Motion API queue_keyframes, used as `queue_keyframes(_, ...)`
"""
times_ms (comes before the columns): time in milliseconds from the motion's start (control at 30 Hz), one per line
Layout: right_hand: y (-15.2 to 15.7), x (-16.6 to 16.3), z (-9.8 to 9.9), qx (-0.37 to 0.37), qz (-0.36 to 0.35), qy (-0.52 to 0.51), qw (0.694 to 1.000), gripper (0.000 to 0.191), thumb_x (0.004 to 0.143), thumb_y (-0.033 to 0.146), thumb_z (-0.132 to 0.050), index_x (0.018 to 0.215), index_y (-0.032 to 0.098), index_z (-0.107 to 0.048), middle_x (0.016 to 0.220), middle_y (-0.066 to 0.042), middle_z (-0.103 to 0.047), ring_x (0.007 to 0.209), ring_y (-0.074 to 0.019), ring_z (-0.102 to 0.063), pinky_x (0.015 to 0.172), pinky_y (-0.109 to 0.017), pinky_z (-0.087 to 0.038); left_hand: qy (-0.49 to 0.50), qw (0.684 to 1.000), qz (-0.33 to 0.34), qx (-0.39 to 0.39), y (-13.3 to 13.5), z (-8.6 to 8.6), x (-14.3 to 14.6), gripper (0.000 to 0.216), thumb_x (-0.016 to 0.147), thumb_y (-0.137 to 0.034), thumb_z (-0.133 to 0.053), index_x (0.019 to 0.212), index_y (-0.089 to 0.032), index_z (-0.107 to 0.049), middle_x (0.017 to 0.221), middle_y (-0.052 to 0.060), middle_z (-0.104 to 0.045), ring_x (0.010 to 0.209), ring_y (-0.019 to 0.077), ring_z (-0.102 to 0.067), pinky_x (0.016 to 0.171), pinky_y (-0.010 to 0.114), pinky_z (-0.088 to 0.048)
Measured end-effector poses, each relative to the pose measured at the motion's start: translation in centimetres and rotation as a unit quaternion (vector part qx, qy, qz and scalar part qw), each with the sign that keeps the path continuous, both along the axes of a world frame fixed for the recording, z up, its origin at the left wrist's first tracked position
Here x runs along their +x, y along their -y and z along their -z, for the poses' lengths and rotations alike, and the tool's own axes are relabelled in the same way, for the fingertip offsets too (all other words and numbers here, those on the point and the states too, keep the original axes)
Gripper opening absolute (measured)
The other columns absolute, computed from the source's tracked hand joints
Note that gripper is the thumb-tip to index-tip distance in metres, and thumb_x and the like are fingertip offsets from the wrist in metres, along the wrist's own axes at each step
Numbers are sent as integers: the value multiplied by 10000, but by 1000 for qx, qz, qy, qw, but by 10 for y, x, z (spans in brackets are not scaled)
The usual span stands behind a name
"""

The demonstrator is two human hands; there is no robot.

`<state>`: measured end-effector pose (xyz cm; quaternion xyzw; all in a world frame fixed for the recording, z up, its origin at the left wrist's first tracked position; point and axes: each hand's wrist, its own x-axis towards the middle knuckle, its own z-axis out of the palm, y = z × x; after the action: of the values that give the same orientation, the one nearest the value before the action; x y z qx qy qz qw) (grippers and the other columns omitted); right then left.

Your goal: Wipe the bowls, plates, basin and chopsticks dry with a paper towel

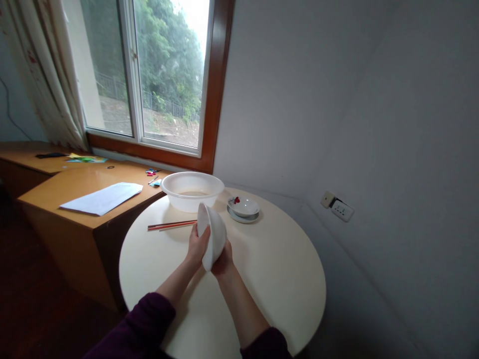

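Between my two hands a white bowl (pixel 217 234) is held up on its side above the round table, its opening facing left. My left hand (pixel 198 243) grips the near left part of the rim, with the thumb inside. Around the outside of the bowl, low on the right, my right hand (pixel 224 259) is closed; the bowl hides part of its fingers. Beyond the hands stands a translucent white basin (pixel 192 202) with what looks like shallow water in it. Reddish chopsticks (pixel 168 226) lie to the left of the bowl.
At the back right of the white round table (pixel 284 269), a flowered dish (pixel 247 206) rests on a plate (pixel 245 218). A wooden desk (pixel 80 187) adjoins on the left, bearing white paper (pixel 103 197) and small colourful pieces (pixel 151 172). The wall carries a socket (pixel 342 210).
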<state>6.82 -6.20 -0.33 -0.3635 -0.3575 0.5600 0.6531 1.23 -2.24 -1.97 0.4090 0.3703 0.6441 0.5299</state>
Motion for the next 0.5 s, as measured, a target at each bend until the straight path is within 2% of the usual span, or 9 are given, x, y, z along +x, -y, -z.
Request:
queue_keyframes(167, 4, -14, 14, 10, 69, -83, 994, 303, 689, 456, -378, 719, 231, -578, 681, -42, -660, 846, -240, -635, 821, -386, -479, -46, 996, -69, 35, -3, 2, -7, 300, 667, -354, -639, 893, -192, -527, 846, 28, -605, 812, 187, -581, 714, 291, -456)
queue_keyframes(300, 16, -21, 19, -11, 133, -101, 986, 252, 724, 366, -327, 724, 231, -540, 695, -33, -653, 795, -204, -633, 797, -362, -486, -59, 992, -103, 39, -10, 1, -9, 262, 665, -372, -628, 805, -191, -499, 733, 1, -577, 699, 166, -561, 647, 280, -446)
queue_keyframes(400, 30, -24, 18, -3, 182, -43, 982, 236, 768, 358, -348, 813, 223, -536, 837, -41, -657, 837, -186, -610, 805, -332, -470, -59, 990, -119, 35, -15, 2, -11, 265, 653, -378, -633, 768, -189, -488, 696, -11, -552, 658, 153, -536, 619, 269, -431)
queue_keyframes(500, 42, -25, 12, 33, 245, 75, 966, 299, 808, 408, -352, 942, 208, -530, 962, -72, -631, 921, -195, -578, 843, -328, -437, -51, 991, -117, 25, -17, 2, -13, 263, 653, -383, -629, 759, -188, -486, 694, -14, -546, 636, 143, -522, 595, 258, -422)
